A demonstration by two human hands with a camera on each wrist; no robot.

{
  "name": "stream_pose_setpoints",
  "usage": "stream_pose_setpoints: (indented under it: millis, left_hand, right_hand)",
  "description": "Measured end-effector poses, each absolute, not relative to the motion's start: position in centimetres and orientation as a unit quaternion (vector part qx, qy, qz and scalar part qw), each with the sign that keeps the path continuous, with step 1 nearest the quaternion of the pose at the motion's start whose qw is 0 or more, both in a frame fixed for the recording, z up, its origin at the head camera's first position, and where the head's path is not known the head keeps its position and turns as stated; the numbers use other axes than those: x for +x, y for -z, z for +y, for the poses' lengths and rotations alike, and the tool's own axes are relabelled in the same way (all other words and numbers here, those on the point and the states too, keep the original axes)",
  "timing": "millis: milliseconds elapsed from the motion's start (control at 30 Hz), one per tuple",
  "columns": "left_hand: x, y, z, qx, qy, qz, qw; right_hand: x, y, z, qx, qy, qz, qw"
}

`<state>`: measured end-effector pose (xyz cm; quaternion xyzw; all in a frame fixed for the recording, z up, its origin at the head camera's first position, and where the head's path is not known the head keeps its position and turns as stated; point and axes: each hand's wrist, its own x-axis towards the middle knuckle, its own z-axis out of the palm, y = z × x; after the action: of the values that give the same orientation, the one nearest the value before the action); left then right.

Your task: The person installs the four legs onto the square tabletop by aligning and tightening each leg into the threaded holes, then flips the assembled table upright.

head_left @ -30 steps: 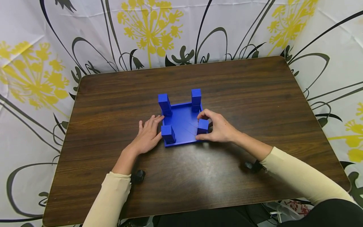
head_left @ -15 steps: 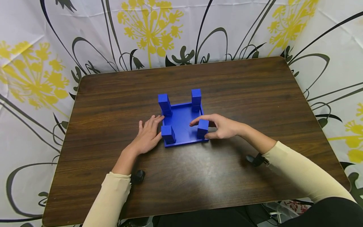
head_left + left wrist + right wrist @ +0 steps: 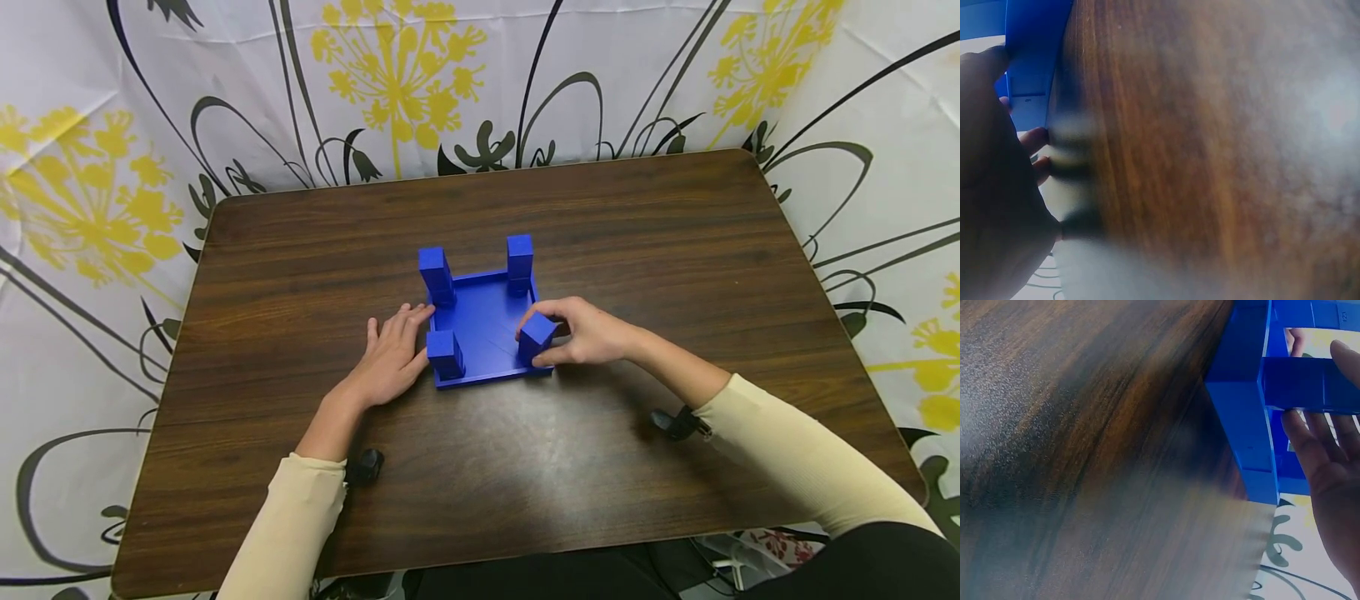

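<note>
A square blue panel [image 3: 483, 321] with a low raised rim lies on the table, and a blue square post stands at each corner. My right hand [image 3: 588, 333] holds the near-right post [image 3: 536, 335] between thumb and fingers; its top is turned at an angle to the rim. In the right wrist view, the thumb and fingers lie on opposite sides of this post [image 3: 1310, 382]. My left hand [image 3: 390, 354] rests with spread fingers against the panel's left side, beside the near-left post [image 3: 446, 356]. The far-left post [image 3: 437, 279] and far-right post [image 3: 519, 265] stand untouched.
The brown wood-grain table [image 3: 315, 250] has rounded corners and meets a white floral curtain [image 3: 480, 75] at its back edge. Black wrist cameras hang under both forearms, close to the tabletop, such as the right one [image 3: 675, 423].
My right hand loosened around the near-right post, its fingers straightening, then closed on it again. The post has turned from roughly square with the rim to an angle. My left hand has stayed put.
</note>
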<state>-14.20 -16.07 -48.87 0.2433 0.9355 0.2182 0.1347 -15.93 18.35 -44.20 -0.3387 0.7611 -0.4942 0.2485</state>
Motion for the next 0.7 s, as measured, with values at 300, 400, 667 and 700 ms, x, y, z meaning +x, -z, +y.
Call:
stream_pose_setpoints:
  millis: [300,400,667,700]
  left_hand:
    - [-14.3,48.9,-16.0,0.244,-0.219,0.935,0.135]
    - [-14.3,48.9,-16.1,0.244,-0.219,0.935,0.136]
    - [-14.4,48.9,-16.1,0.243,-0.223,0.933,0.142]
    - [-14.4,48.9,-16.1,0.242,-0.223,0.934,0.141]
  right_hand:
    - [-15.3,44.4,17.7,-0.293,0.474,0.81,0.181]
    - [-15.1,44.5,17.5,-0.277,0.47,0.823,0.159]
    - [-14.0,44.8,16.9,-0.244,0.467,0.845,0.094]
    - [-13.9,44.8,16.9,-0.242,0.466,0.847,0.087]
